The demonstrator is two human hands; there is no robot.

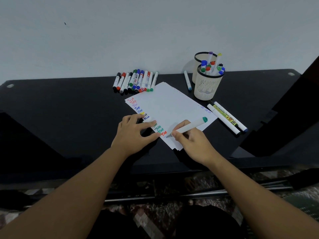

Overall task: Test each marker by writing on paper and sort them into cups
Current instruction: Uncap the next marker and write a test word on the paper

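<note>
A stack of white paper (170, 107) lies slanted on the black table, with a column of coloured "Test" words down its left edge. My right hand (191, 140) grips a white marker with a green end (191, 125), its tip touching the paper near the lower corner. My left hand (133, 131) presses on the paper's left edge with fingers spread; a cap seems tucked under the fingers. Several markers (136, 81) lie in a row behind the paper. Two cream mesh cups stand at the right: the near cup (207, 88) full of markers, the far cup (198, 61) with a few.
A light-blue-capped marker (187, 80) lies left of the cups. Three markers (227, 118) lie on the table right of the paper. The wall rises just behind the table (69, 109). Dark furniture edges stand at far left and right.
</note>
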